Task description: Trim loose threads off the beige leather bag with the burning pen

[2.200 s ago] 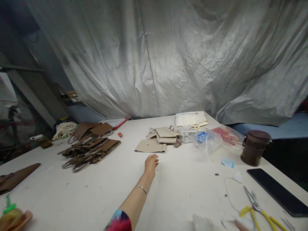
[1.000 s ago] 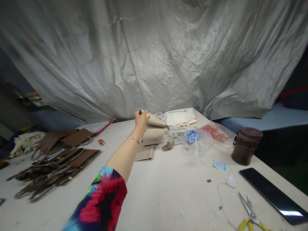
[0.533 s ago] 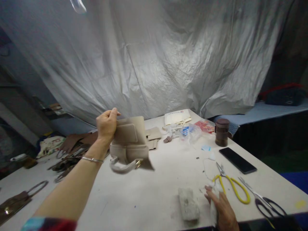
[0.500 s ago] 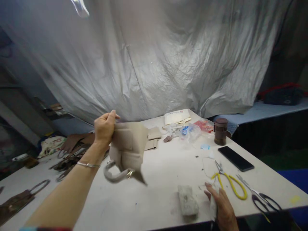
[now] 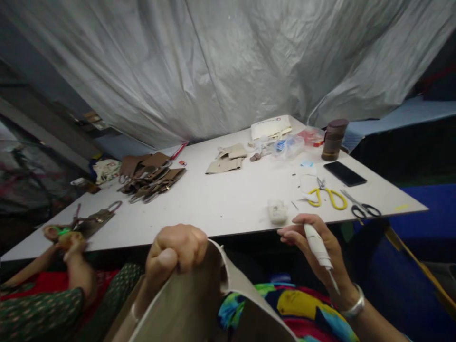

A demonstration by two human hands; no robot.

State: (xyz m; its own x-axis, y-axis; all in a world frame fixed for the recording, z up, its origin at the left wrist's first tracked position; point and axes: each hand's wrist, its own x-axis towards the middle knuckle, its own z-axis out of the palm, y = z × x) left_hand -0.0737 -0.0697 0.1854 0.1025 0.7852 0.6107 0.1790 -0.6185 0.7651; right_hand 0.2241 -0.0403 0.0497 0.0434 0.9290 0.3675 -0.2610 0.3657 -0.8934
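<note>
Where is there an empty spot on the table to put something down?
The widest bare patch on the table lies between the brown bags, the beige pieces and the grey block. The near left edge is also bare. The right end is crowded with yellow scissors, black scissors and a phone.

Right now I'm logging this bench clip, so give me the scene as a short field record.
left hand: grip shut on beige bag piece, held close, below the table edge
right hand: grip shut on white pen-like tool, tip down
table: yellow scissors, black scissors, phone, brown bag pieces
co-worker: hands at left edge
</note>
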